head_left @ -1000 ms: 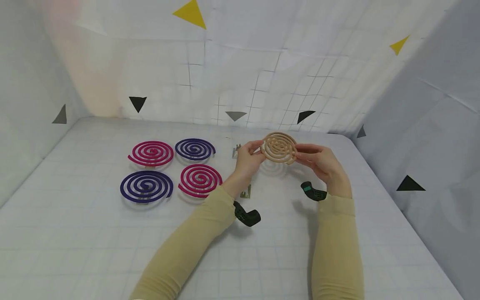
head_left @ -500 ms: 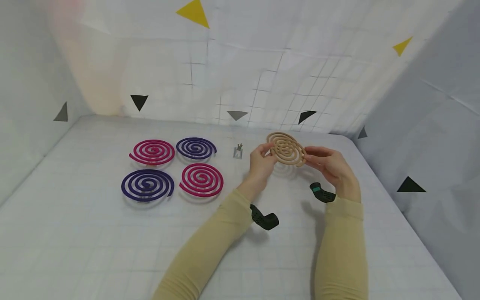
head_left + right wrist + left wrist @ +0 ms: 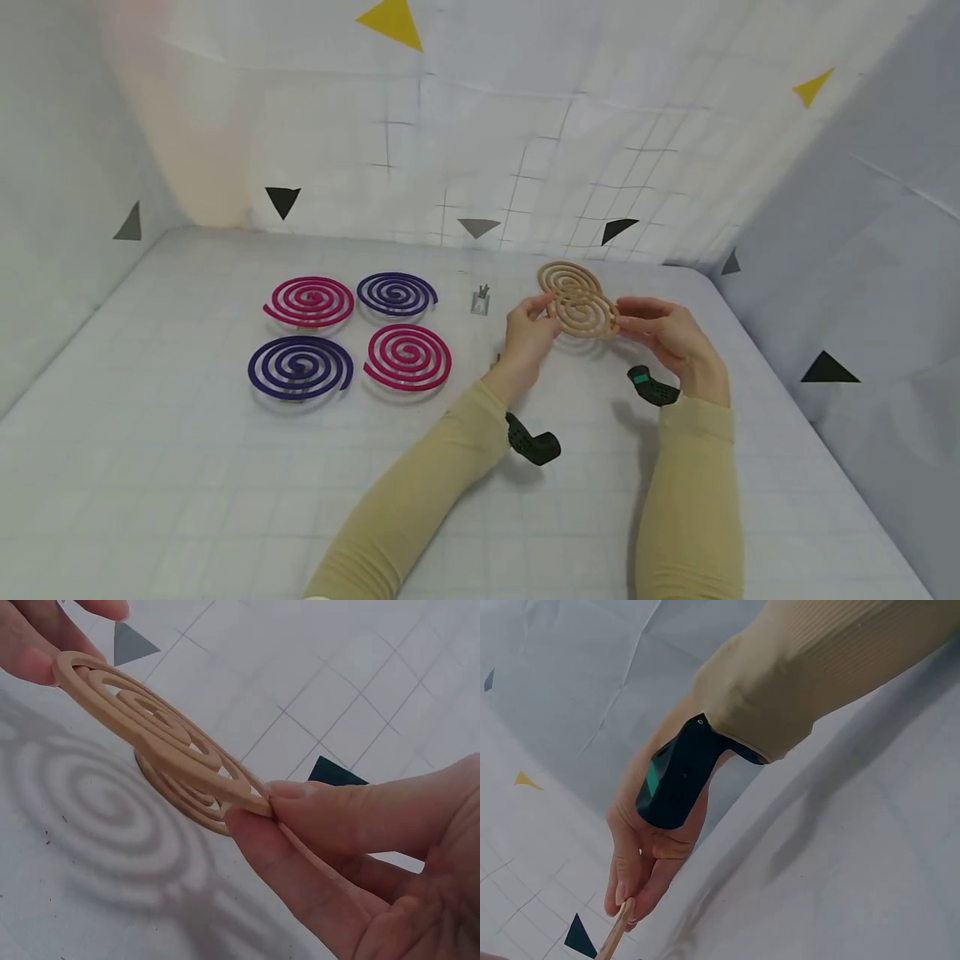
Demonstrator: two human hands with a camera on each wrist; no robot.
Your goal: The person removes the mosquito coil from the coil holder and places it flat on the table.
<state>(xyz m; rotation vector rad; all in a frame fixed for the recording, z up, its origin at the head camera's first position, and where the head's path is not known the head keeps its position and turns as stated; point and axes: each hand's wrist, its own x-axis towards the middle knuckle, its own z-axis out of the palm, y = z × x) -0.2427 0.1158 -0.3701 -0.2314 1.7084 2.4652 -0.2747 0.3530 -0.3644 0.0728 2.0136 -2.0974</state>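
Left hand and right hand are pinching tan coils between nearly closed fingers.
Looking light and brittle, they're probably needing gentle rim holds.

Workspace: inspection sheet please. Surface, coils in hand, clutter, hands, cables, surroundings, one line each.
Surface: white tabletop, faint grid lines visible.
Job's things: nearer tan coil and farther tan coil overlap, held above the tabletop; whether interlocked, cannot tell.
Clutter: two pink coils and two purple coils left of the hands; small metal-looking stand right of them; another small piece mostly hidden behind the left wrist.
Grippers: left hand pinches the nearer tan coil's left side; right hand its right edge.
Cables: nothing seen.
Surroundings: white sheeting with yellow, black and grey triangles.
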